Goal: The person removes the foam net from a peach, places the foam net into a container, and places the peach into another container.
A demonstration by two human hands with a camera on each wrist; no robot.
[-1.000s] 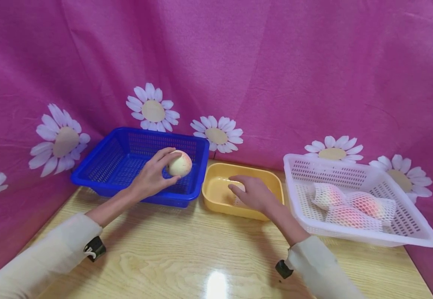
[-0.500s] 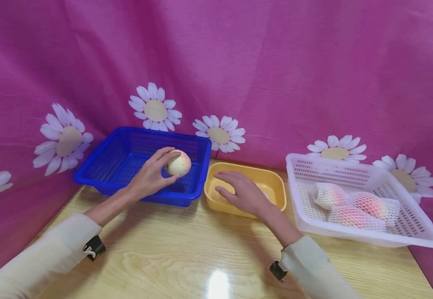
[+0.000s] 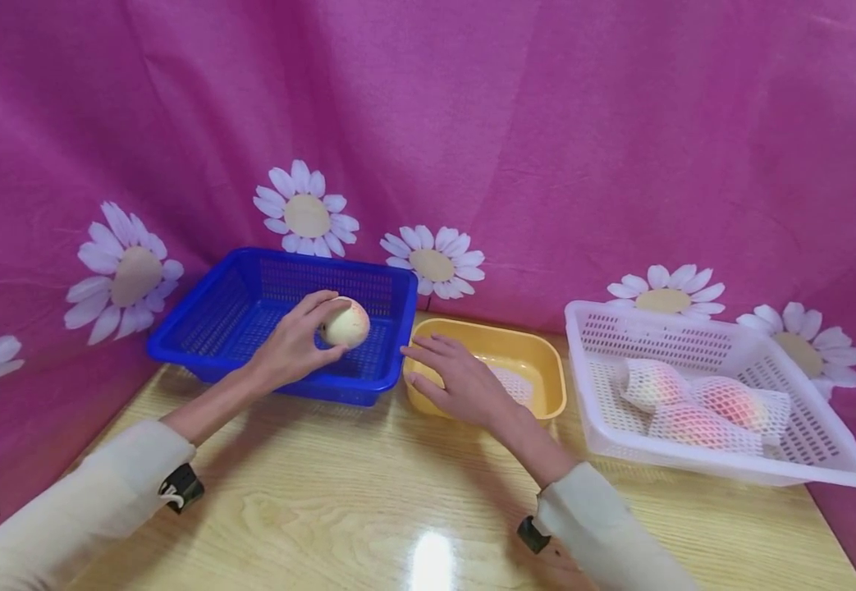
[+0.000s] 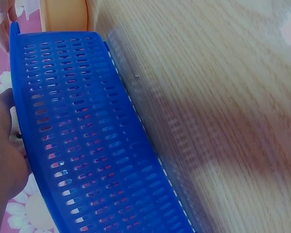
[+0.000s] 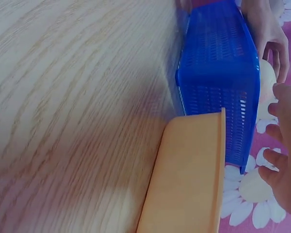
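Note:
My left hand (image 3: pixel 290 341) grips a pale, pink-flushed peach (image 3: pixel 350 324) above the right part of the blue basket (image 3: pixel 354 391). Over the left end of the yellow tray (image 3: pixel 542 361), my right hand (image 3: pixel 460 379) hovers with its fingers extended and nothing in them. Its fingertips point toward the peach but stay apart from it. A white foam net (image 3: pixel 514 383) lies in the tray, partly covered by the right hand. In the left wrist view the blue basket's wall (image 4: pixel 82 121) hides the peach. The right wrist view shows the peach (image 5: pixel 266 87) beyond the right fingers.
At the right stands a white basket (image 3: pixel 723 466) holding three peaches in foam nets (image 3: pixel 704 427). The three containers stand in a row along the back of the wooden table (image 3: pixel 339 492). Behind them hangs a pink curtain (image 3: pixel 509 148) with white flowers.
My right hand has moved left across the yellow tray toward the peach, uncovering the foam net in the tray. The left hand and its peach have shifted very slightly left.

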